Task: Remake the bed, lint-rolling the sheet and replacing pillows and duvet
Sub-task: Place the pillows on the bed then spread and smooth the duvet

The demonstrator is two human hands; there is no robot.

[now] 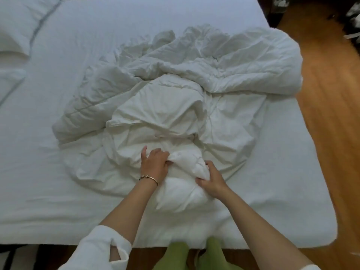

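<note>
I am looking down from the near edge of the bed (292, 191), where the crumpled white duvet (175, 90) is lying in a heap across the middle of the smooth white fitted sheet (39, 152), spreading from the centre out toward 2 o'clock, where a puffy fold is reaching the mattress edge. At the near end of the heap, toward 6 o'clock, a bunched white lump of the duvet is sitting between my two hands.

My left hand (154, 165) is resting on the lump's left side at about 7 o'clock of the heap; its thumb is sticking up and away while the fingers (167, 162) are curling into the cloth, gripping a fold. A thin gold bracelet (149, 178) is circling that wrist, and a white sleeve (97, 248) is pushed up past the elbow.

My right hand (213, 180) is clutching the lump's right side at about 5 o'clock, its fingers (200, 180) digging into the cloth and pinching a ridge of it against the thumb.

Two white pillows (17, 32) are lying at the bed's 10 o'clock corner, well apart from the duvet. Wooden floor (331, 114) is showing along the right side at 3 o'clock. Green trouser legs (175, 254) are standing against the bed's near edge at 6 o'clock.
</note>
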